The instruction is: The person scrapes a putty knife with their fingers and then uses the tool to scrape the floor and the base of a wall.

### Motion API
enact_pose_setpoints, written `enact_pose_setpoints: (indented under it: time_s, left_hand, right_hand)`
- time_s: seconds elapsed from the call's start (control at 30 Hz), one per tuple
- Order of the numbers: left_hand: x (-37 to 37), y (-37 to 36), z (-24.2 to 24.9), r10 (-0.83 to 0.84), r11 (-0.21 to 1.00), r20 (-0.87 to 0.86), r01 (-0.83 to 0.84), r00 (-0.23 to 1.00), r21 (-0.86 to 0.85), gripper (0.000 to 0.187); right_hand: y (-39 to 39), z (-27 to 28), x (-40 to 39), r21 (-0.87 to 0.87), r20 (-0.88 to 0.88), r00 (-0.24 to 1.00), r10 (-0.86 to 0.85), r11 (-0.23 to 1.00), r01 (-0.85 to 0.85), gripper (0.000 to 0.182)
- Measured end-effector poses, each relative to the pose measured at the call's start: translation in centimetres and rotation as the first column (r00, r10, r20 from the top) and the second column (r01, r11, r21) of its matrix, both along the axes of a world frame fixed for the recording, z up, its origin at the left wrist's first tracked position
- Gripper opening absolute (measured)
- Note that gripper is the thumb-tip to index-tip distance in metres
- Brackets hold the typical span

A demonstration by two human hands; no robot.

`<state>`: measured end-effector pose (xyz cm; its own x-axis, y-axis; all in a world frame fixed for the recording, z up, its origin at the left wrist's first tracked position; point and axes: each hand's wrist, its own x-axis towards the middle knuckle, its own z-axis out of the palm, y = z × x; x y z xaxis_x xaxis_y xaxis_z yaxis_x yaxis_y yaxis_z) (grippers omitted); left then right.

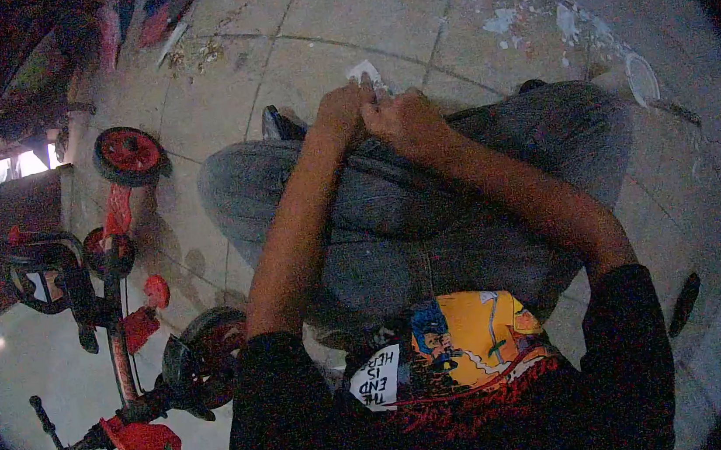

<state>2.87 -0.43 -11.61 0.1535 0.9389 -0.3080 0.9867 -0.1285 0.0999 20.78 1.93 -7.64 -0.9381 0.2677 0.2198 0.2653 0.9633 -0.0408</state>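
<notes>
In the head view, my left hand (341, 111) and my right hand (410, 123) meet over my crossed legs, fingers bent and closed. A small white piece, thin like paper (365, 72), sticks out beyond the fingertips of both hands. Its lower part is hidden by the fingers. My jeans (479, 186) lie just under the wrists, and the tiled floor (334, 52) shows behind the white piece.
On the left a red and black child's tricycle (118, 338) lies on the floor, one wheel (130, 155) pointing toward the back. White flakes (502, 21) are scattered at the back right, near a white ring-shaped object (642, 79) by the wall.
</notes>
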Motion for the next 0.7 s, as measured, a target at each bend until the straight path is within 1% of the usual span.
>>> enact_pose_setpoints:
  time_s: [0.07, 0.1, 0.13, 0.17, 0.2, 0.23, 0.27, 0.3, 0.37, 0.4, 0.47, 0.5, 0.53, 0.57, 0.7]
  left_hand:
    - [0.3, 0.4, -0.3, 0.019, 0.996, -0.058, -0.014, 0.998, 0.091, 0.057]
    - [0.6, 0.2, 0.9, 0.009, 0.996, -0.061, -0.004, 0.998, 0.089, 0.057]
    - [0.6, -0.4, 2.2, -0.05, 0.999, 0.002, 0.05, 0.999, 0.012, 0.058]
    - [0.5, -0.6, 3.2, -0.101, 0.993, 0.067, 0.105, 0.993, -0.06, 0.058]
    - [0.4, -0.4, 2.9, -0.105, 0.992, 0.063, 0.109, 0.992, -0.064, 0.058]
    - [0.5, -0.5, 2.3, -0.065, 0.995, 0.055, 0.069, 0.996, -0.072, 0.058]
    - [0.6, -0.6, 1.8, -0.021, 0.996, 0.049, 0.025, 0.999, -0.08, 0.058]
    - [0.5, -0.6, 1.9, -0.017, 0.996, 0.053, 0.021, 0.998, -0.084, 0.058]
    - [0.4, 0.0, 2.6, -0.012, 1.0, 0.061, 0.012, 0.998, 0.003, 0.058]
    - [0.7, 0.0, 3.0, -0.012, 1.0, 0.061, 0.011, 0.998, 0.009, 0.058]
    - [1.4, 0.1, 3.8, 0.04, 0.999, -0.029, -0.041, 0.999, -0.031, 0.058]
    - [1.2, -0.2, 2.6, 0.032, 0.999, -0.029, -0.033, 0.999, -0.034, 0.058]
    - [0.7, -0.6, 1.4, -0.011, 1.0, -0.004, 0.011, 1.0, 0.0, 0.059]
    - [0.7, -0.8, 1.6, -0.052, 0.998, 0.021, 0.051, 0.998, 0.034, 0.06]
    - [0.2, -0.9, 1.2, -0.027, 1.0, 0.057, 0.027, 0.998, -0.003, 0.06]
  right_hand:
    - [0.2, -0.2, 0.1, 0.015, -0.144, 0.989, -0.026, 0.999, 0.028, 0.024]
    - [-0.2, -1.6, -0.1, 0.013, -0.146, 0.989, -0.036, 0.999, 0.038, 0.024]
    - [-1.0, -2.9, -0.9, -0.18, -0.072, 0.991, -0.115, 0.979, 0.1, 0.022]
    - [-1.4, -3.8, -1.6, -0.359, 0.012, 0.985, -0.173, 0.918, 0.166, 0.02]
    - [-1.6, -1.9, -1.8, -0.363, 0.008, 0.984, -0.178, 0.916, 0.168, 0.02]
    - [-2.1, -0.2, -1.3, -0.191, 0.097, 0.988, -0.119, 0.972, 0.136, 0.018]
    - [-2.4, 1.3, -1.0, -0.018, 0.198, 0.978, -0.072, 0.997, 0.078, 0.016]
    - [-2.0, 1.3, -1.0, -0.022, 0.201, 0.977, -0.068, 0.997, 0.074, 0.016]
    - [-0.5, 1.4, -1.4, -0.145, 0.271, 0.96, -0.073, 0.983, 0.115, 0.014]
    - [-0.4, 1.2, -1.4, -0.139, 0.27, 0.96, -0.074, 0.984, 0.114, 0.014]
    - [-0.3, 0.7, -1.5, -0.061, 0.165, 0.98, -0.108, 0.991, 0.119, 0.016]
    - [-0.8, 0.6, -1.3, -0.064, 0.165, 0.98, -0.115, 0.99, 0.127, 0.016]
    - [-1.5, 0.4, -1.2, -0.029, 0.166, 0.979, -0.117, 0.992, 0.123, 0.016]
    - [-1.8, 0.5, -1.3, 0.006, 0.167, 0.979, -0.116, 0.993, 0.117, 0.016]
    - [-1.7, 0.0, -1.2, 0.032, 0.142, 0.977, -0.156, 0.988, 0.153, 0.017]
